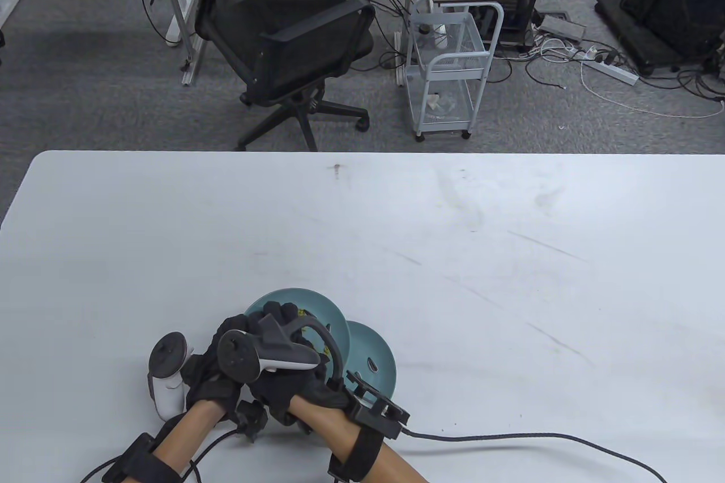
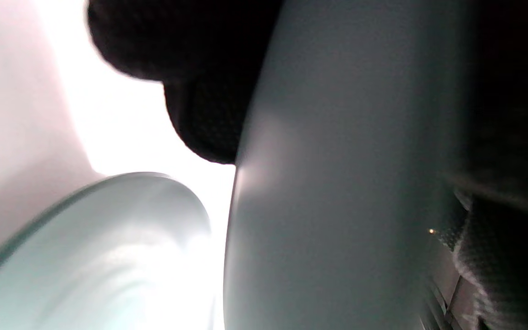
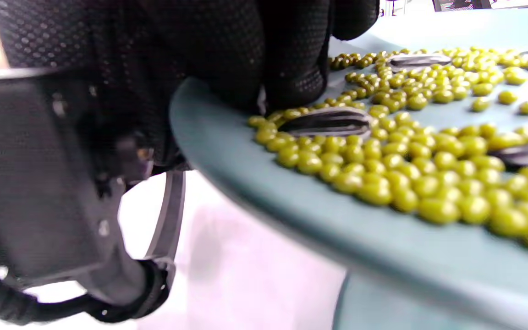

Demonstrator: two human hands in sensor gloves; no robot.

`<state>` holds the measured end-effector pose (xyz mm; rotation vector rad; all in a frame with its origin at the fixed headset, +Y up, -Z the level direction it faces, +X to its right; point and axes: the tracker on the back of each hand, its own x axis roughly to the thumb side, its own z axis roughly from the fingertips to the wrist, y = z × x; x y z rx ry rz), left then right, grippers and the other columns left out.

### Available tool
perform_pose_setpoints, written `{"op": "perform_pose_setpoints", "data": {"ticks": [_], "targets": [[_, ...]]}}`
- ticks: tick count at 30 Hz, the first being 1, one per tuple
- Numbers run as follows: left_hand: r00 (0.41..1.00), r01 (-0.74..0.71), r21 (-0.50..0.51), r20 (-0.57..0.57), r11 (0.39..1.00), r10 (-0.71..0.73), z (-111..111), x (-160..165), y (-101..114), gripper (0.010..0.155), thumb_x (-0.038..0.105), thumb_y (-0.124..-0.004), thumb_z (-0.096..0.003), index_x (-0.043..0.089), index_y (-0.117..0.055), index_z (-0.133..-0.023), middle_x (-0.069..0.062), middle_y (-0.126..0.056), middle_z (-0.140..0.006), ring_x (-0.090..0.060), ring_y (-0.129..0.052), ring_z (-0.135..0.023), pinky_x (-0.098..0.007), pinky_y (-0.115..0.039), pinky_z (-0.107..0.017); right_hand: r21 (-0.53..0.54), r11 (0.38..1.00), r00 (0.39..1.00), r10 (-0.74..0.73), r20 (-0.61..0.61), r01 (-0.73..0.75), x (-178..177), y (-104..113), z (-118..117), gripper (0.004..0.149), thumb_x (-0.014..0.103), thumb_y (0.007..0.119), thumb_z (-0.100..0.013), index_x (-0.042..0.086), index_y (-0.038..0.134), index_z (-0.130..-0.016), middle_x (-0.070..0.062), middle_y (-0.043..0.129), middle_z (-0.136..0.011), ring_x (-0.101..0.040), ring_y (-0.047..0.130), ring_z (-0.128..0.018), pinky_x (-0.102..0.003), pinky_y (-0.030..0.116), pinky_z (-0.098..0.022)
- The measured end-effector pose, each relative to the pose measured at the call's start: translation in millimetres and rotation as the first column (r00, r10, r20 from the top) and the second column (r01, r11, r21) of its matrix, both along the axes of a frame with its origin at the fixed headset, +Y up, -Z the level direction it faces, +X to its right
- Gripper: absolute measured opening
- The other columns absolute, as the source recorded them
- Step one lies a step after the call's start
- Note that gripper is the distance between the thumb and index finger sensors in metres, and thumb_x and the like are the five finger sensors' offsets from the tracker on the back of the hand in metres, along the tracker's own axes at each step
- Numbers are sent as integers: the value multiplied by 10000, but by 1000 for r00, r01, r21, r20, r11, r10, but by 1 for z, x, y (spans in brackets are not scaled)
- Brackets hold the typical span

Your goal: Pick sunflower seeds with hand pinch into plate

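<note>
Two round, glossy teal plates sit touching at the near edge of the scuffed white surface point(image 1: 396, 222). The left plate point(image 1: 317, 307) carries a bed of small green beads point(image 3: 383, 151) with striped, pointed sunflower seeds point(image 3: 332, 121) among them. The right hand point(image 1: 283, 358), in black mesh, has its fingers point(image 3: 291, 68) pressed together at this plate's edge, pinching something pale. The right plate point(image 1: 374, 358) holds one seed. The left hand point(image 1: 209, 375) lies beside the left plate; its finger state is unclear.

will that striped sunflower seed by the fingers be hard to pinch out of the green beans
Probably fiddly: the sunflower seed looks flat and smooth, lying low among the green beans. The round beans will likely roll when nudged.
</note>
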<state>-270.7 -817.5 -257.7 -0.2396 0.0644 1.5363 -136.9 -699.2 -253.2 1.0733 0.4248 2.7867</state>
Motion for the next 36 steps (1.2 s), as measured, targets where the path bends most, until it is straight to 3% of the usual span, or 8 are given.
{"op": "perform_pose_setpoints", "data": {"ticks": [14,23,27,30,36], "targets": [[1000,14,11,-12,1000,-14,0,-1,1,481,501,-514,-659,144,-487,-980,-110,-838,-795,-214,-1025,-421,-286,-864,-267,-29,992,992,-118,48,120,15,15,-7,358,187,908,-552,-112,893,-749,-376,451,-1102,-676,310,-983,-785,252,-654],[1000,-4,10,-24,1000,4,0,-4,3,481,508,-512,-661,150,-487,-982,-101,-840,-795,-203,-1027,-421,-277,-866,-267,61,962,953,-273,133,267,62,63,-4,357,180,914,-550,-117,897,-747,-381,445,-1104,-680,303,-982,-789,240,-651],[999,-9,12,-33,1000,10,0,-6,5,480,509,-510,-662,152,-489,-982,-96,-843,-793,-197,-1028,-419,-272,-867,-265,109,957,941,-286,183,269,92,73,0,356,182,912,-552,-113,896,-750,-376,445,-1106,-681,299,-984,-789,238,-652],[999,-12,8,-45,1000,12,0,-7,5,479,510,-509,-663,153,-487,-983,-96,-842,-794,-195,-1028,-420,-271,-867,-266,105,966,931,-256,259,236,122,68,-2,354,178,914,-550,-113,899,-749,-382,440,-1106,-683,297,-983,-791,236,-651],[998,-12,14,-55,1000,13,0,-11,8,481,513,-512,-662,155,-490,-982,-95,-843,-792,-196,-1028,-417,-271,-866,-264,19,983,912,-178,371,185,157,25,-10,355,185,911,-552,-107,897,-753,-383,437,-1106,-685,303,-980,-793,240,-646]]}}
